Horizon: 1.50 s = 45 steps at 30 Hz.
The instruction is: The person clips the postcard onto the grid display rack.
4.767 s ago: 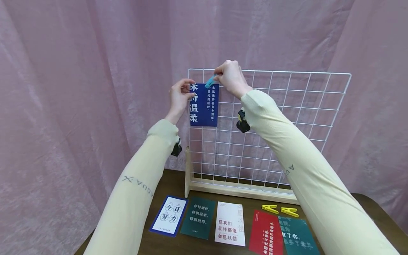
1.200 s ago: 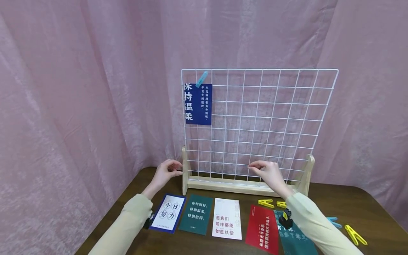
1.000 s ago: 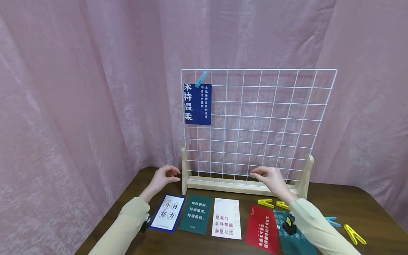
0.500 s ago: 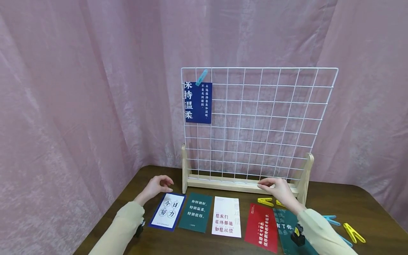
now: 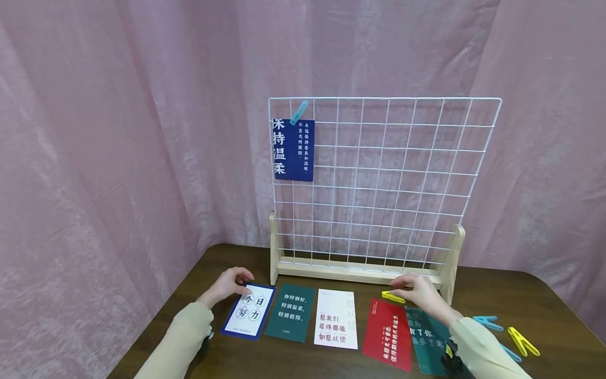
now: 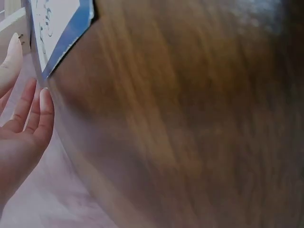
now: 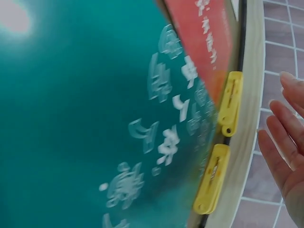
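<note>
My left hand [image 5: 227,287] hovers at the upper left corner of a white card with a blue border [image 5: 245,322], thumb over it and fingers loosely bent. In the left wrist view its thumb and fingers are apart, beside the card's corner. My right hand [image 5: 420,295] is over a yellow clothespin [image 5: 393,297] at the rack's foot. The right wrist view shows its fingers spread, apart from that pin and from a second yellow clothespin [image 7: 212,180], which the hand hides in the head view. A light-blue clothespin [image 5: 299,112] holds a dark blue card [image 5: 294,155] on the white wire grid [image 5: 379,167].
A dark green card [image 5: 291,313], a white card [image 5: 336,319], a red card [image 5: 388,335] and a teal card [image 5: 428,342] lie in a row. Light-blue clothespins [image 5: 488,323] and another yellow clothespin [image 5: 523,341] lie at the right. The grid stands in a wooden base [image 5: 355,271].
Both hands have let go of the dark blue card and its light-blue clothespin, which stay on the grid. They have come down to the table, the left towards the blue-bordered card, the right towards the yellow clothespins.
</note>
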Tool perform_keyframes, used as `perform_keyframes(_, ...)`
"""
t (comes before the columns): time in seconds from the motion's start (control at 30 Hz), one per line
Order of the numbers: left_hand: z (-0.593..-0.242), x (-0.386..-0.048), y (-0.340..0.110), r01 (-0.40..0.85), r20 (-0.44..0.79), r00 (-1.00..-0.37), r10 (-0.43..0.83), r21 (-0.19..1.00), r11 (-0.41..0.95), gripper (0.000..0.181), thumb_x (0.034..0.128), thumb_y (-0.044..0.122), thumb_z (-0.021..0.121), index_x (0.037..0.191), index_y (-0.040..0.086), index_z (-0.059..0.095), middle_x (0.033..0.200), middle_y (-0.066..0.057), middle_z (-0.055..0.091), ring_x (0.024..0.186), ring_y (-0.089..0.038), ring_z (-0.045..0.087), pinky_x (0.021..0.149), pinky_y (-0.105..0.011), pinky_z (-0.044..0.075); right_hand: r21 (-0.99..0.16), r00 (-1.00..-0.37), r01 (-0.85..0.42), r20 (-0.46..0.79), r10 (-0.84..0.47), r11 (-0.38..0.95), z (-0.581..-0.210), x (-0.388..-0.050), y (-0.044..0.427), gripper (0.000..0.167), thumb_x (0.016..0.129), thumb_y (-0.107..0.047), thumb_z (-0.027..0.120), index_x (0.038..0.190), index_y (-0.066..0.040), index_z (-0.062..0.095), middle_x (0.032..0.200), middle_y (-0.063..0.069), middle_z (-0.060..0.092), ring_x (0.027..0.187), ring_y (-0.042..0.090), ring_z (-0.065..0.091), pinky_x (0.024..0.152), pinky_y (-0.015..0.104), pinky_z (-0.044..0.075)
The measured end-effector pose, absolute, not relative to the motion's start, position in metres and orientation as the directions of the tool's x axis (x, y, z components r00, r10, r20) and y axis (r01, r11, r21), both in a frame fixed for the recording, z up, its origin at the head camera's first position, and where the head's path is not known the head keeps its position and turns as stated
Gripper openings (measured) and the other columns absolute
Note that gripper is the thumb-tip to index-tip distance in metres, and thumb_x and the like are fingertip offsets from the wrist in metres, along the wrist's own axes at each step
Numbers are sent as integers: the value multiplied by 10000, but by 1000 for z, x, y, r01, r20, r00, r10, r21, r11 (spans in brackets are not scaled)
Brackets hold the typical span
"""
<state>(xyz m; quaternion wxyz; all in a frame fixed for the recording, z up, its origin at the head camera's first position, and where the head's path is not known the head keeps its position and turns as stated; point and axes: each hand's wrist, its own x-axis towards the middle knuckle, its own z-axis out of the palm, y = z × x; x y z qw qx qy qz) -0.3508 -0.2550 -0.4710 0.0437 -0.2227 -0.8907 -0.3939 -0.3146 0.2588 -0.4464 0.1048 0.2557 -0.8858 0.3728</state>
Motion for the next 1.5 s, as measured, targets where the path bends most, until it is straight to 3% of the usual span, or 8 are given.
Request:
perform_keyframes(0.33, -473, -353, -256, 387, 205, -916, 346, 682, 621, 358, 635, 4, 800, 938, -25, 612, 845, -69, 558, 780, -274, 507, 716, -401, 422, -631, -875, -483, 339, -344, 607, -458, -317, 266, 226, 760, -88, 725, 956, 8, 667, 914, 121, 618, 772, 224, 595, 630, 239, 495)
perform_keyframes(0.67, -480, -355, -254, 453, 244, -887, 391, 617, 643, 380, 586, -23, 821, 901, -21, 609, 801, -75, 456, 705, -247, 446, 637, -301, 391, -570, -875, -480, 364, -319, 667, -463, -316, 267, 220, 718, -107, 764, 915, -42, 691, 900, 51, 614, 817, 252, 555, 694, 372, 488)
perform_keyframes(1.0, -469, -354, -248, 388, 218, -921, 324, 604, 696, 362, 578, -39, 821, 844, -26, 575, 779, -81, 417, 718, -239, 429, 631, -305, 386, -540, -882, -466, 344, -322, 701, -470, -324, 266, 298, 705, -162, 779, 958, -43, 677, 934, 65, 620, 853, 246, 549, 741, 421, 445)
perform_keyframes(1.5, -478, -349, -242, 324, 189, -946, 263, 580, 747, 374, 605, -27, 804, 843, 22, 520, 801, -79, 385, 736, -209, 406, 649, -320, 402, -528, -886, -461, 322, -334, 713, -472, -324, 263, 210, 706, -44, 753, 897, 4, 681, 870, 84, 615, 804, 266, 554, 722, 421, 452)
